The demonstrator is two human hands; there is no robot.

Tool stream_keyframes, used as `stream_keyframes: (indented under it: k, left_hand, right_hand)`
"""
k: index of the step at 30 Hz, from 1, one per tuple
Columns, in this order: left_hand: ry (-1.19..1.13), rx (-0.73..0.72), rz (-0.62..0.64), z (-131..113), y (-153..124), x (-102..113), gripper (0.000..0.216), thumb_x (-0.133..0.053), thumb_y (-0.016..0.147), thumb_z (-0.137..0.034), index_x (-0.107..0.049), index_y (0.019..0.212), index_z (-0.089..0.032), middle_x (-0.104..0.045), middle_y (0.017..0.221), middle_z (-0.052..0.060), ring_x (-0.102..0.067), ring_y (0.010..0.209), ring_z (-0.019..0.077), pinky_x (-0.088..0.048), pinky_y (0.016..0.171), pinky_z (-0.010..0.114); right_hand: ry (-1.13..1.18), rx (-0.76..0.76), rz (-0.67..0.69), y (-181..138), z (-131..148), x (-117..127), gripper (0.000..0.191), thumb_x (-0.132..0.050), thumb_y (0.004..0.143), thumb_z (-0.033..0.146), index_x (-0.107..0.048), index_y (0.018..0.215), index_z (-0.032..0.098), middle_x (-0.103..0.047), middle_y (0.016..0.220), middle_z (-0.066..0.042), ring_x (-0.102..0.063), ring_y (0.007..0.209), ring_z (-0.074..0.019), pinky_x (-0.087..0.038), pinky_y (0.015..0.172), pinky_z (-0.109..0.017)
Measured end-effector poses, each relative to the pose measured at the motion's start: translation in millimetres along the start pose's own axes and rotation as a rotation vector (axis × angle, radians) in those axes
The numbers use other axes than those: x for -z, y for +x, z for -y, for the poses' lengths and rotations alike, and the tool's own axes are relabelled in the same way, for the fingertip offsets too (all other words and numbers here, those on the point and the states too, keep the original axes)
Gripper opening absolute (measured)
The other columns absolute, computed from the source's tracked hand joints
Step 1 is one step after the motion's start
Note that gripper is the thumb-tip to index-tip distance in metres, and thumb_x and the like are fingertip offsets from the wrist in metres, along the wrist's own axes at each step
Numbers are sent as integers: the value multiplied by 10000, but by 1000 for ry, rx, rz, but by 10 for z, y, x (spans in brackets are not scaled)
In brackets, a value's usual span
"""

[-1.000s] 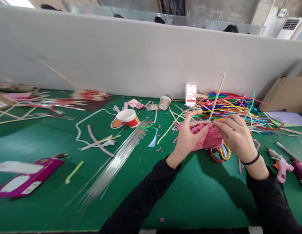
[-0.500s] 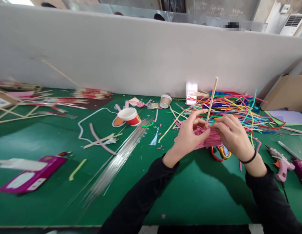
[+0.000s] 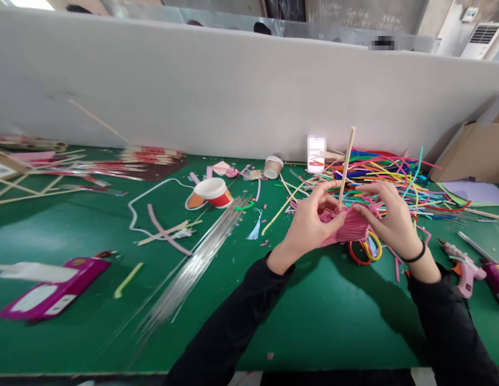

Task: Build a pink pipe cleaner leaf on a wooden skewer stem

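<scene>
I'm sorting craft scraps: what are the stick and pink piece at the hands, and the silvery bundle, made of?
Stick: matte, probably wood or bamboo, by its pale tan colour. Pink piece: soft-looking, perhaps fuzzy pipe cleaners, by its ribbed strands. Silvery bundle: glossy, likely metal wire, by its bright glints.

Craft workshop – glue gun (image 3: 470,273), pipe cleaners (image 3: 388,174)

We find open passage over the green tabletop (image 3: 334,327) between the black sleeves (image 3: 237,318). Forward, we meet the near-upright wooden stick (image 3: 346,166) and pipe-cleaner heap (image 3: 382,174); leftward, the silvery wire bundle (image 3: 201,257).
</scene>
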State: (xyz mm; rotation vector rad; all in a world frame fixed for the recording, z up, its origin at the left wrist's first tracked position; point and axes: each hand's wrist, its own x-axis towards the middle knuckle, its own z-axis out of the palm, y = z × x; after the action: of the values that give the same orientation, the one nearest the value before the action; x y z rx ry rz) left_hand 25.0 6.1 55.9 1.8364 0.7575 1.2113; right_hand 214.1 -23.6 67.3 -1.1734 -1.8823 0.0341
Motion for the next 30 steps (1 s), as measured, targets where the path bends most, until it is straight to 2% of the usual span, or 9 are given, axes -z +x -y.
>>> stream_keyframes:
  k: [2, 5, 10, 14, 18, 20, 24, 30]
  left_hand:
    - [39, -18, 2, -14, -4, 19, 494, -657, 796, -172, -518, 1270, -166, -687, 773, -4, -676, 723, 142, -550, 705, 258]
    - [103, -37, -3, -46, -13, 50, 490, -647, 782, -159, -541, 1260, -164, -689, 752, -13, -686, 719, 141, -563, 728, 262]
    - [95, -2, 29, -89, -2, 104, 461, -642, 772, -146, -580, 1229, -177, -726, 799, 1, -705, 761, 149, -571, 746, 264]
    - [70, 78, 105, -80, 30, 172, 425, -655, 809, -213, -592, 1226, -166, -754, 916, 47, -709, 818, 162, -570, 734, 271]
    - [176, 55, 158, -61, 37, 216, 152, -642, 822, -252, -694, 939, -170, -759, 911, 43, -697, 780, 158, -556, 721, 273]
    - [225, 10, 150, -64, 30, 215, 102, -613, 823, -219, -699, 845, -170, -756, 847, 24, -682, 735, 145, -540, 701, 262]
    - [246, -20, 112, -86, 19, 197, 131, -583, 808, -173, -712, 833, -171, -758, 808, 10, -664, 681, 131, -523, 676, 252]
    - [240, -20, 99, -76, 30, 204, 146, -591, 797, -159, -730, 834, -180, -772, 832, 14, -698, 761, 160, -526, 710, 268]
  right_hand:
    - [178, -144, 106, -1, -23, 20, 267, -662, 885, 357, -646, 1120, 232, -694, 1015, -68, -647, 942, -226, -528, 812, -388]
    - [393, -316, 226, -3, -37, 15, 303, -704, 834, 430, -671, 1041, 211, -717, 986, -66, -674, 890, -207, -548, 773, -349]
    - [602, -429, 285, 8, -18, -37, 349, -754, 769, 467, -687, 979, 197, -734, 939, -64, -683, 819, -190, -559, 740, -330]
    - [625, -441, 260, 24, -13, -51, 325, -778, 737, 480, -709, 876, 194, -736, 862, -48, -674, 765, -181, -554, 708, -319]
    - [621, -435, 256, 23, -8, -57, 310, -788, 722, 488, -719, 808, 199, -724, 790, -33, -653, 709, -175, -531, 654, -308]
    - [634, -450, 270, 18, -1, -64, 312, -796, 716, 482, -717, 821, 200, -720, 789, -32, -652, 708, -177, -529, 652, -311]
    - [693, -480, 266, 6, 9, -80, 355, -819, 707, 433, -682, 953, 217, -715, 826, -21, -665, 754, -174, -542, 682, -311]
    - [666, -373, 270, -21, 15, -82, 288, -758, 790, 408, -686, 1001, 225, -724, 957, -48, -670, 853, -185, -553, 752, -326]
